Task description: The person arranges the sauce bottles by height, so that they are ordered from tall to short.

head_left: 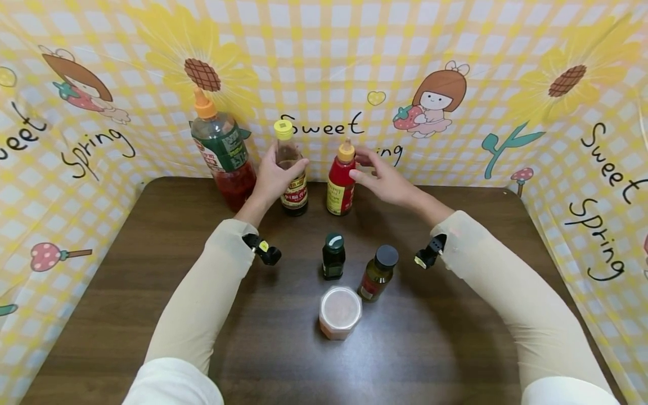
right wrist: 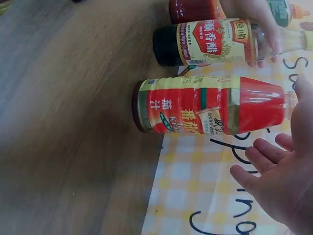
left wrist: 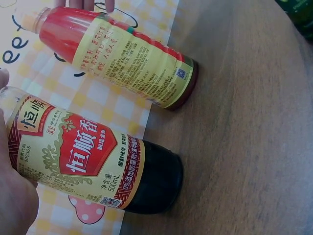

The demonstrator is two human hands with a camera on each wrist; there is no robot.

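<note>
My left hand (head_left: 274, 177) grips a vinegar bottle (head_left: 295, 194) with a yellow cap, its fingers round the upper part. In the left wrist view the bottle's red and cream label (left wrist: 83, 152) faces the camera above dark liquid. Just right of it stands a red ketchup bottle (head_left: 340, 188) with an orange nozzle cap. Beside the ketchup bottle's upper part is my right hand (head_left: 387, 180). The right wrist view has that hand (right wrist: 279, 171) with its fingers spread and apart from the ketchup bottle (right wrist: 210, 105), the thumb close to its neck.
A large orange-capped sauce bottle (head_left: 223, 152) stands at the back left. Nearer the front are a small dark bottle (head_left: 333, 259), a dark-capped jar (head_left: 377, 273) and a white-lidded jar (head_left: 341, 312). A checked cloth (head_left: 324, 67) hangs behind the brown table (head_left: 283, 343).
</note>
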